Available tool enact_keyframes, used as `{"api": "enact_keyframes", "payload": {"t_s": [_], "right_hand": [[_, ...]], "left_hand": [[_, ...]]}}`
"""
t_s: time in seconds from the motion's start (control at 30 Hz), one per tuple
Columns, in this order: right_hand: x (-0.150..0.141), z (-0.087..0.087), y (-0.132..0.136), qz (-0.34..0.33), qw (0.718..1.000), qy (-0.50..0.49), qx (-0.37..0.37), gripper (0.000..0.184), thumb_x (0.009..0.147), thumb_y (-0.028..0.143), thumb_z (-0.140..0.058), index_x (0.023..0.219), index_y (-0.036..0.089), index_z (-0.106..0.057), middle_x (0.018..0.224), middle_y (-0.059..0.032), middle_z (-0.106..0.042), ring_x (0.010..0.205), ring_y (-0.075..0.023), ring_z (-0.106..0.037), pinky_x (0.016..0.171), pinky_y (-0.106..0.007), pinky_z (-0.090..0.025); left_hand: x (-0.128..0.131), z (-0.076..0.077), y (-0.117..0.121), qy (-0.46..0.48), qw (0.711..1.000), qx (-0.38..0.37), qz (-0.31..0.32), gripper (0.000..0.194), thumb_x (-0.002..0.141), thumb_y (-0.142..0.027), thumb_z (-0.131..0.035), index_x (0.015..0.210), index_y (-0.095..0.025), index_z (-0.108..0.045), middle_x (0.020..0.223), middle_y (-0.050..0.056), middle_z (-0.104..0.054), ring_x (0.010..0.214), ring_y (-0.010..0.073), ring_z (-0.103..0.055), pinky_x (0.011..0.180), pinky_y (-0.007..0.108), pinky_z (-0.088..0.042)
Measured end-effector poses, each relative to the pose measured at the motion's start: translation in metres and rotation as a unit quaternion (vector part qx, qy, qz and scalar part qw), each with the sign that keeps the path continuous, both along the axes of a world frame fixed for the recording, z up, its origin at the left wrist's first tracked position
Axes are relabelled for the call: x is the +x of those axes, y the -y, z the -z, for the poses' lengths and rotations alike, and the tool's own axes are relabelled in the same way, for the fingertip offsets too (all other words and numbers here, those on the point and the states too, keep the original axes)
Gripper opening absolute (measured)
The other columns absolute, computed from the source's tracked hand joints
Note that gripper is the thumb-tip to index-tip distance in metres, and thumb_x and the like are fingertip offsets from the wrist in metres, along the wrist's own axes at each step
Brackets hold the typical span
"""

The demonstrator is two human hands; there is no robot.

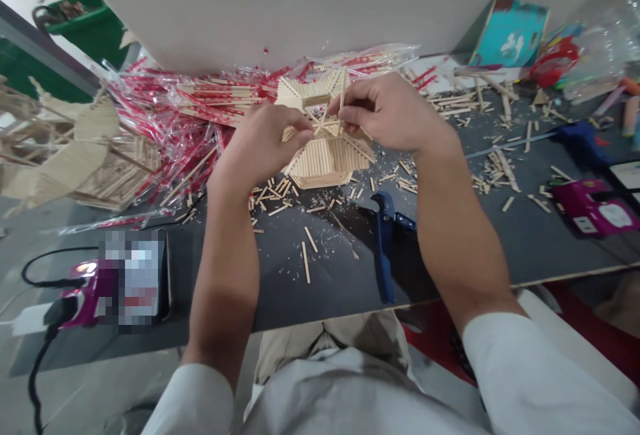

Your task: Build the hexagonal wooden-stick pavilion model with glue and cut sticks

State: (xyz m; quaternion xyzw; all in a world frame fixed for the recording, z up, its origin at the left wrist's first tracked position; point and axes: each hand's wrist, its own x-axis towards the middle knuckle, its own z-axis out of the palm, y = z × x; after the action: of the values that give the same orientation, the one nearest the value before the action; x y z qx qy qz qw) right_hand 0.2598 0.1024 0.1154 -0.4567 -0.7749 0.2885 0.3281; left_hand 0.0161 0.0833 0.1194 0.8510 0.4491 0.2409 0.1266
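A model point(325, 158) built of pale wooden sticks stands on the dark table, with slatted sloping panels around an open middle. Thin sticks cross in that middle like spokes. My right hand point(385, 115) is closed over its right side, pinching an upright wooden stick point(343, 95) between thumb and fingers. On the left, my left hand point(267, 145) is closed, thumb and forefinger close together beside the crossed sticks. Whatever lies between those fingertips is too small to make out. Short cut sticks point(280, 195) are scattered around the model's base.
Wrapped chopsticks point(200, 105) are heaped behind, and a larger stick model point(70, 141) stands left. A blue-handled cutter point(385, 248) lies near the front edge. A phone point(145, 278) and purple power adapter point(87, 291) are left; a glue gun point(583, 145) is right.
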Motion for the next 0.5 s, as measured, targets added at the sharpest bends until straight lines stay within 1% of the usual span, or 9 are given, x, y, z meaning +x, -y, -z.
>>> {"api": "enact_keyframes", "payload": {"t_s": [0.1,0.27,0.37,0.5], "right_hand": [[0.0004,0.0009,-0.0006,0.002,1.0,0.02,-0.005,0.012,0.092,0.034,-0.071,0.083,0.027,-0.074,0.075,-0.0023,-0.072,0.062,-0.019,-0.058,0.064,-0.037,-0.044],[0.0016,-0.0013,0.0024,-0.001,1.0,0.01,-0.014,0.013,0.093,0.035,-0.073,0.083,0.027,-0.073,0.077,-0.0023,-0.072,0.063,-0.0194,-0.059,0.062,-0.036,-0.044],[0.0006,-0.0033,0.0053,-0.004,1.0,0.011,-0.021,0.012,0.094,0.032,-0.073,0.083,0.026,-0.074,0.075,-0.0022,-0.071,0.063,-0.0193,-0.06,0.062,-0.035,-0.045],[-0.0015,-0.0052,0.0085,0.01,0.999,0.017,-0.042,0.013,0.098,0.029,-0.07,0.086,0.024,-0.074,0.08,-0.0034,-0.071,0.068,-0.019,-0.062,0.066,-0.034,-0.047]], "left_hand": [[0.0028,0.0002,0.0016,-0.008,1.0,0.001,0.018,0.025,0.095,-0.037,-0.06,0.102,-0.023,-0.079,0.104,0.005,-0.079,0.1,0.0248,-0.07,0.101,0.042,-0.051],[0.0076,0.0024,0.0004,-0.033,0.998,-0.007,0.059,0.025,0.097,-0.034,-0.058,0.103,-0.023,-0.079,0.104,0.004,-0.08,0.103,0.0247,-0.071,0.105,0.044,-0.05],[0.0081,0.0036,0.0002,-0.044,0.998,-0.002,0.054,0.024,0.097,-0.031,-0.056,0.104,-0.023,-0.078,0.104,0.003,-0.08,0.103,0.0246,-0.07,0.107,0.045,-0.049],[0.0087,0.0042,0.0006,-0.054,0.997,0.002,0.047,0.025,0.098,-0.029,-0.055,0.106,-0.021,-0.078,0.106,0.004,-0.079,0.105,0.0243,-0.069,0.108,0.045,-0.048]]}}
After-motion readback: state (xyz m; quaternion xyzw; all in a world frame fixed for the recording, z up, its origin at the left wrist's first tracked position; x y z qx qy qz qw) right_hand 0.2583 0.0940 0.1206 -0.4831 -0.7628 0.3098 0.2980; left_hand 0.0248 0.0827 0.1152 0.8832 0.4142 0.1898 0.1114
